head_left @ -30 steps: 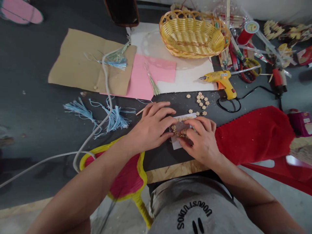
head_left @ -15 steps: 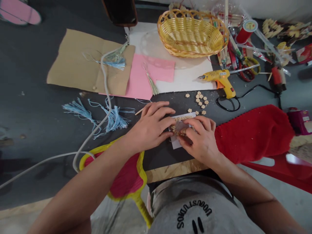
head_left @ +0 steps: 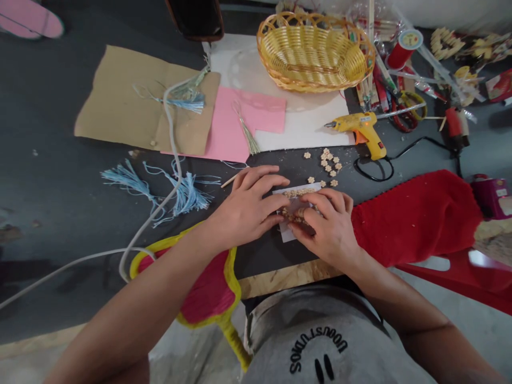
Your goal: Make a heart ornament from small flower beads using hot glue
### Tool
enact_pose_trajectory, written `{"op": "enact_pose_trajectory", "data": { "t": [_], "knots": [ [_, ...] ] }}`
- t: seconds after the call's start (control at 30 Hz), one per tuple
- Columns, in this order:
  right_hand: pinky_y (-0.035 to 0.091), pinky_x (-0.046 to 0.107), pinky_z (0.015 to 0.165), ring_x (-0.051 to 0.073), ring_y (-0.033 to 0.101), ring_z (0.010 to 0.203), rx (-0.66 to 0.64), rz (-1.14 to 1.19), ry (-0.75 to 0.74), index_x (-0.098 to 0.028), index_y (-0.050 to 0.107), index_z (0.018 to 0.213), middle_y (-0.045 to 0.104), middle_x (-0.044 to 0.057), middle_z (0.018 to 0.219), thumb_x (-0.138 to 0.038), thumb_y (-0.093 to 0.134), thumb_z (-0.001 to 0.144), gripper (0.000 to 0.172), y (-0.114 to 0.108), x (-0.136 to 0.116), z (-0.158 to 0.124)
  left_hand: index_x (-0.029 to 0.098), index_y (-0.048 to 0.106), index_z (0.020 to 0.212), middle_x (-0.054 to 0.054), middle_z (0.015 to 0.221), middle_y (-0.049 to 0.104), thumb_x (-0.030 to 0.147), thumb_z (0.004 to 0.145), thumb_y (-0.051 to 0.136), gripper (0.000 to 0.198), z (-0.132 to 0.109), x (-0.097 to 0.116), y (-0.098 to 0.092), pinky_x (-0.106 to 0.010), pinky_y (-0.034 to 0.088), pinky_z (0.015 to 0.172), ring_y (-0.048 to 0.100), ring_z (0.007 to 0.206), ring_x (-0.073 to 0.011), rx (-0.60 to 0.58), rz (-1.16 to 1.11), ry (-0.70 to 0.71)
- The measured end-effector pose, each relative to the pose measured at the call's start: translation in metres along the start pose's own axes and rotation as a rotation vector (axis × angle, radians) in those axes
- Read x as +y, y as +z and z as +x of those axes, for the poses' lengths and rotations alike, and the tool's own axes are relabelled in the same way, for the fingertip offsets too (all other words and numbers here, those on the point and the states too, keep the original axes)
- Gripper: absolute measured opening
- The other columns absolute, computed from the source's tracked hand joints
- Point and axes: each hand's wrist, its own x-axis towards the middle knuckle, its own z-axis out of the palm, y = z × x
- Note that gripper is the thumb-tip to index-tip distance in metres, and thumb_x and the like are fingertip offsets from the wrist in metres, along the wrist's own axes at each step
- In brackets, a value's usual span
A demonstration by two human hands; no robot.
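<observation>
running crosswise along the far edge of the small white paper (head_left: 287,233), beads (head_left: 299,192) lie between left hand (head_left: 248,205), fingers parted, and right hand (head_left: 334,232), grip unclear.

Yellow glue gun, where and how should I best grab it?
Probably by the handle, coming from the near right: the glue gun lies on its side, its handle slants towards you and to the right, and its nozzle points left, away from that approach.
</observation>
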Motion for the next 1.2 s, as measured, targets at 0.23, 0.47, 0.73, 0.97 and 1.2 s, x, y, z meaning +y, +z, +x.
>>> {"op": "enact_pose_trajectory", "data": {
  "t": [0.23, 0.47, 0.73, 0.97, 1.2],
  "knots": [
    [0.035, 0.046, 0.094, 0.028, 0.051, 0.114, -0.012, 0.026, 0.014, -0.024, 0.065, 0.087, 0.069, 0.004, 0.116, -0.039, 0.070, 0.084, 0.016, -0.0064, 0.0028, -0.0074, 0.025, 0.057, 0.119, -0.011, 0.142, 0.053, 0.044, 0.082, 0.074, 0.044, -0.0011, 0.0035, -0.0028, -0.059, 0.022, 0.117, 0.034, 0.143, -0.0357, -0.061, -0.006, 0.017],
    [0.036, 0.045, 0.092, 0.028, 0.053, 0.113, -0.011, 0.013, 0.014, -0.023, 0.063, 0.083, 0.070, 0.005, 0.115, -0.035, 0.069, 0.084, 0.014, -0.0032, 0.0030, -0.0073, 0.024, 0.053, 0.124, -0.013, 0.144, 0.051, 0.049, 0.079, 0.076, 0.057, -0.0013, 0.0047, -0.0009, -0.059, 0.017, 0.119, 0.030, 0.146, -0.0360, -0.059, 0.028, 0.012],
    [0.036, 0.046, 0.092, 0.028, 0.052, 0.114, -0.019, 0.029, 0.019, -0.023, 0.064, 0.082, 0.070, 0.004, 0.115, -0.032, 0.068, 0.086, 0.010, -0.0016, 0.0026, -0.0058, 0.024, 0.051, 0.126, -0.013, 0.144, 0.052, 0.052, 0.075, 0.079, 0.064, -0.0021, 0.0036, -0.0006, -0.059, 0.019, 0.118, 0.031, 0.145, -0.0368, -0.055, 0.050, 0.023],
    [0.036, 0.046, 0.092, 0.027, 0.053, 0.114, -0.025, 0.015, 0.010, -0.024, 0.065, 0.085, 0.070, 0.004, 0.115, -0.034, 0.068, 0.086, 0.011, -0.0006, 0.0033, -0.0061, 0.023, 0.051, 0.126, -0.013, 0.144, 0.051, 0.050, 0.076, 0.079, 0.063, -0.0028, 0.0028, 0.0009, -0.058, 0.017, 0.119, 0.030, 0.145, -0.0364, -0.049, 0.040, 0.024],
    [0.035, 0.046, 0.092, 0.027, 0.053, 0.113, 0.010, -0.006, 0.026, -0.023, 0.065, 0.083, 0.071, 0.004, 0.114, -0.039, 0.069, 0.085, 0.017, -0.0007, -0.0018, -0.0014, 0.021, 0.052, 0.126, -0.014, 0.143, 0.052, 0.049, 0.076, 0.079, 0.063, -0.0018, 0.0040, 0.0001, -0.059, 0.019, 0.118, 0.031, 0.145, -0.0376, -0.051, 0.051, 0.024]
  ]
}}
